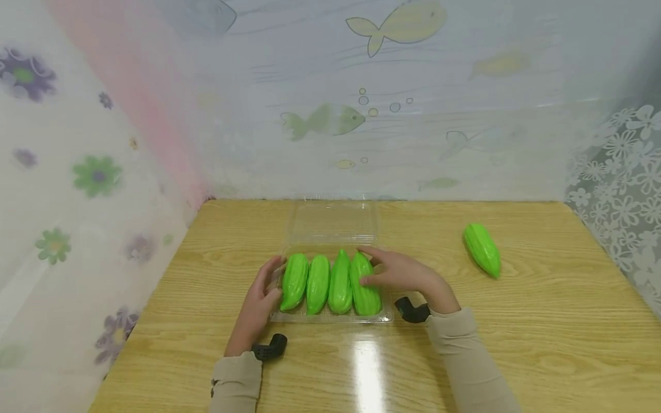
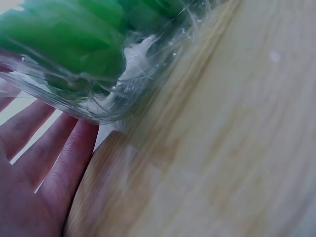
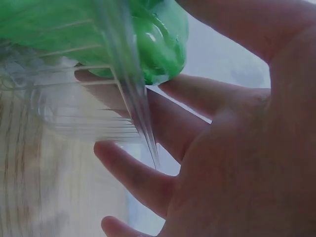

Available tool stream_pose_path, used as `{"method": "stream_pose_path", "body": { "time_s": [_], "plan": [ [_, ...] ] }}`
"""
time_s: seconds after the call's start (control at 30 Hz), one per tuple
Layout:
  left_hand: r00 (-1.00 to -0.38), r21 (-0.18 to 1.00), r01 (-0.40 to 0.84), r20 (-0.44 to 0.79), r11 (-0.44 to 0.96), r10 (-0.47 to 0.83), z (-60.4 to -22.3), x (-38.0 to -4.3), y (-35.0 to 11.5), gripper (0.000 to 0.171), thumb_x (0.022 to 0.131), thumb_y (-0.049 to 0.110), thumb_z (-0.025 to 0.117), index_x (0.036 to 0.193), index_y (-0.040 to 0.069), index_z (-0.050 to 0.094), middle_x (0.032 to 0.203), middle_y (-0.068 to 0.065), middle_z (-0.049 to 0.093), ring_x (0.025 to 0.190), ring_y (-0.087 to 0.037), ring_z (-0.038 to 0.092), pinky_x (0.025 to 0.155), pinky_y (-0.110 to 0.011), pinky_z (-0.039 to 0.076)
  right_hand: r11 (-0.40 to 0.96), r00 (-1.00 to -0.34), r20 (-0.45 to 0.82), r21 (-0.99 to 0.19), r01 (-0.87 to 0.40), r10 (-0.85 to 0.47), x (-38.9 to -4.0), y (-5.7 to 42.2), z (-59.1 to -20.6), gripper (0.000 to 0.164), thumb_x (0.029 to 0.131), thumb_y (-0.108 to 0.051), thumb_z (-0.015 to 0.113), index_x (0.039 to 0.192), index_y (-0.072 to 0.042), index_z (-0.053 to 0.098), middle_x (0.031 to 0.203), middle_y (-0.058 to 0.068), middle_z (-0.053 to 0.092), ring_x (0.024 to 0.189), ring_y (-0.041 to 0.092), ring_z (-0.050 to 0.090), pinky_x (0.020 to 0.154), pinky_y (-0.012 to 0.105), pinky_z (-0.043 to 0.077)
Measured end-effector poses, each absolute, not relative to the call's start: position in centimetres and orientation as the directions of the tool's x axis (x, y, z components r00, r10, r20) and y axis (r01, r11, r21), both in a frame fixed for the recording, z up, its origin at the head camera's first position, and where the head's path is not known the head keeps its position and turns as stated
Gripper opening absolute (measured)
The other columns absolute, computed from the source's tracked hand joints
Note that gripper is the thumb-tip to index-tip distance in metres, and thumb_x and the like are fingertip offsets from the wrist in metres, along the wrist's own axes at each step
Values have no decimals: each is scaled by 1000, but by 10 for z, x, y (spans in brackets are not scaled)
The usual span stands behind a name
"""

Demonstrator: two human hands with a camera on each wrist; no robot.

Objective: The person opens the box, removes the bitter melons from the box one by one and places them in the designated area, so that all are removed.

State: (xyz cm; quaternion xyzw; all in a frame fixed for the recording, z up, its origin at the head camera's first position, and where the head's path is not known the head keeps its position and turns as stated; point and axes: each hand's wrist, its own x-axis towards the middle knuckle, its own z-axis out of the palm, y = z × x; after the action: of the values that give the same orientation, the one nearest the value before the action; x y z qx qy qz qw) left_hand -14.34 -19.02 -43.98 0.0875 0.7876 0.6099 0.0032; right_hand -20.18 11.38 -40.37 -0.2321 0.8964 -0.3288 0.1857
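A clear tray (image 1: 335, 319) sits on the wooden table (image 1: 558, 355), its clear lid (image 1: 333, 222) open at the far side. Inside, four green gourds (image 1: 318, 285) lie side by side, filling it nearly from wall to wall. A fifth gourd (image 1: 482, 250) lies on the table, well apart to the right.

The right hand (image 1: 405, 272) pinches the rightmost gourd (image 1: 368, 298) in the tray, thumb on its side and forefinger at its far end. The other fingers are spread apart, some outside the tray's right wall.

The left hand (image 1: 260, 301) rests along the tray's left wall, its fingers fairly straight and slightly apart, touching the plastic. Its close view is blurred, so I cannot tell whether the thumb presses too.
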Motion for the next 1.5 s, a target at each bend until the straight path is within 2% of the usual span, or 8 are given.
{"method": "stream_pose_path", "body": {
  "time_s": [0.23, 0.5, 0.67, 0.83, 0.97, 1.13, 1.4, 1.5],
  "plan": [
    [-983, 966, 137, 106, 221, 147, -440, -144, -190, 66, 78, -9, 39, 140, 12, 26, 140, -7, 32, 128, -24, 29, 90, -33, 32, 680, -836, -184, -682, -270, -516, -202, 113, -404, 83, 74, -49, 64, 142, -21, 25, 121, 9, 52, 107, 23, 51, 88, 42, 39],
    [-982, 969, 134, 102, 208, 159, -440, -145, -191, 67, 77, -10, 39, 140, 12, 26, 141, -8, 31, 128, -26, 29, 87, -31, 35, 686, -865, -178, -690, -230, -469, -207, 113, -409, 93, 69, -52, 67, 142, -17, 23, 118, 8, 54, 102, 22, 53, 86, 41, 40],
    [-983, 974, 120, 89, 194, 162, -441, -146, -191, 67, 78, -10, 39, 140, 13, 26, 141, -8, 31, 128, -26, 29, 91, -34, 33, 694, -886, -146, -681, -234, -441, -209, 115, -407, 89, 69, -54, 66, 140, -15, 30, 118, 7, 54, 106, 23, 51, 89, 42, 38],
    [-982, 974, 116, 83, 196, 170, -440, -146, -191, 66, 80, -9, 39, 140, 13, 25, 141, -6, 30, 128, -26, 29, 91, -32, 33, 666, -905, -117, -716, -209, -410, -210, 117, -406, 80, 68, -52, 68, 134, -14, 41, 118, 5, 54, 111, 24, 47, 91, 44, 36],
    [-981, 971, 124, 89, 206, 175, -440, -146, -192, 65, 81, -8, 39, 140, 13, 25, 141, -6, 30, 128, -26, 29, 92, -33, 33, 638, -909, -98, -743, -204, -405, -211, 117, -407, 74, 68, -49, 69, 128, -13, 46, 116, 4, 53, 107, 23, 49, 88, 42, 39],
    [-983, 971, 113, 78, 209, 165, -439, -145, -191, 64, 81, -8, 40, 140, 13, 26, 141, -5, 31, 128, -25, 29, 92, -38, 33, 603, -914, -89, -776, -186, -396, -212, 119, -409, 70, 68, -49, 70, 123, -14, 45, 118, 4, 51, 110, 23, 47, 89, 42, 38],
    [-982, 976, 115, 84, 183, 171, -444, -147, -193, 65, 81, -8, 40, 140, 15, 26, 141, -5, 30, 128, -27, 29, 89, -31, 36, 596, -940, -65, -788, -158, -336, -212, 125, -405, 73, 71, -55, 64, 130, -17, 42, 119, 4, 51, 117, 27, 41, 92, 49, 33],
    [-982, 978, 113, 83, 174, 172, -450, -150, -195, 66, 81, -8, 41, 139, 19, 28, 141, -2, 31, 127, -25, 30, 89, -31, 36, 587, -945, -52, -795, -157, -322, -211, 125, -403, 74, 72, -55, 62, 131, -17, 40, 121, 6, 50, 118, 28, 41, 92, 50, 33]
  ]
}}
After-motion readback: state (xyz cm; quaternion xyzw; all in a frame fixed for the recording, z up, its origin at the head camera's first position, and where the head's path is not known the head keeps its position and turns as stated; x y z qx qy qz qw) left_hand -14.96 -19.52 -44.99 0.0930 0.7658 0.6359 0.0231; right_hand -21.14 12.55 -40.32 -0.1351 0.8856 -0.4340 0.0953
